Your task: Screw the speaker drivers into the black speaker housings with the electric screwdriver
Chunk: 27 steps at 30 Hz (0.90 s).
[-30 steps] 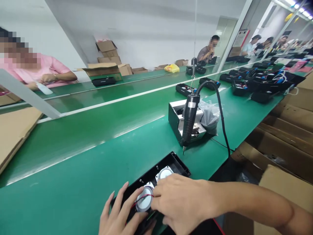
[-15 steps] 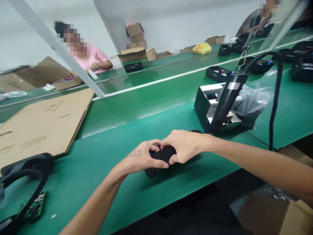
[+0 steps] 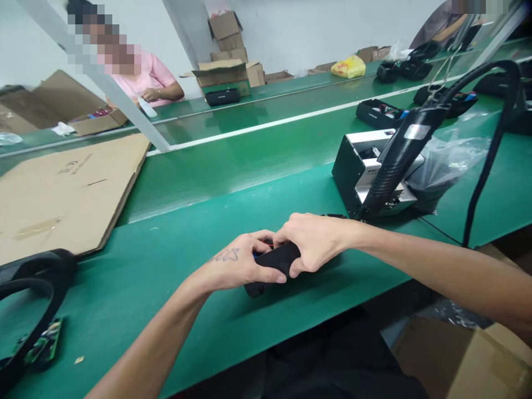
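A black speaker housing, long and rounded, lies on the green bench in front of me. Bits of red and blue wire show at its far side, beneath my fingers. My left hand grips its left part, thumb on the near face and fingers curled over the far edge. Against it, my right hand is closed on the middle of the housing, its thumb pressing the near side. Both hands nearly meet, and they hide much of the housing and whatever their fingertips touch.
A black electric screwdriver hangs before a screw feeder box, beside a clear plastic bag. Flat cardboard, a black ring-shaped frame and a green circuit board lie left. A co-worker in pink sits across.
My view has shifted slightly, so the screwdriver and feeder box appear farther right and the left-hand items farther left. Both hands keep their grip on the housing with little visible movement.
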{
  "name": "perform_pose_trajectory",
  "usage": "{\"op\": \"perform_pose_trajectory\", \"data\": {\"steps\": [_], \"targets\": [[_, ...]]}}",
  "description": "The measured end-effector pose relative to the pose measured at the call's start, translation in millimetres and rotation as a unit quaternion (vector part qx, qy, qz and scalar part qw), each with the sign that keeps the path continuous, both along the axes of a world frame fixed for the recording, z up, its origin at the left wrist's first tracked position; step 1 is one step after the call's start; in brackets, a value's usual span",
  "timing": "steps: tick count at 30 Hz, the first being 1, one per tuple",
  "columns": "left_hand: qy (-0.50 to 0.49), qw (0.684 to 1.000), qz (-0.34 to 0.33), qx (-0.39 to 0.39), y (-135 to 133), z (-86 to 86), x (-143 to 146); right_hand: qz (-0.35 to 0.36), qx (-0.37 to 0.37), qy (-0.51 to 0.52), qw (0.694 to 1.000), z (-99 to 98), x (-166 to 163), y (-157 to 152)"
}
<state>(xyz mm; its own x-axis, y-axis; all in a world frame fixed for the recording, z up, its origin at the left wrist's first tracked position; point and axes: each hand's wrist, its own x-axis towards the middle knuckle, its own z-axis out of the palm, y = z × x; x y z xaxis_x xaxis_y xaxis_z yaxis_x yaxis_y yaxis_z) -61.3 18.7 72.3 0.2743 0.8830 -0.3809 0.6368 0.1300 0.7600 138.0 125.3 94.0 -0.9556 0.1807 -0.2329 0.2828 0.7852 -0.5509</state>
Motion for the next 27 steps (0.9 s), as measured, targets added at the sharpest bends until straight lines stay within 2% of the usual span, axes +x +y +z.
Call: {"op": "perform_pose_trajectory", "data": {"steps": [12,19,27], "targets": [[-0.028,1.0,0.007,-0.003,0.5,-1.8,1.2,-0.003,0.021,-0.002,1.0,-6.0,-2.3,-1.5],[-0.041,0.999,0.022,-0.02,1.9,-2.5,0.7,-0.03,-0.022,-0.023,0.999,-4.6,-6.2,2.4],[-0.045,0.999,0.015,-0.016,1.1,-2.1,3.1,-0.023,0.006,0.008,1.0,-0.4,-5.5,-4.6]]}}
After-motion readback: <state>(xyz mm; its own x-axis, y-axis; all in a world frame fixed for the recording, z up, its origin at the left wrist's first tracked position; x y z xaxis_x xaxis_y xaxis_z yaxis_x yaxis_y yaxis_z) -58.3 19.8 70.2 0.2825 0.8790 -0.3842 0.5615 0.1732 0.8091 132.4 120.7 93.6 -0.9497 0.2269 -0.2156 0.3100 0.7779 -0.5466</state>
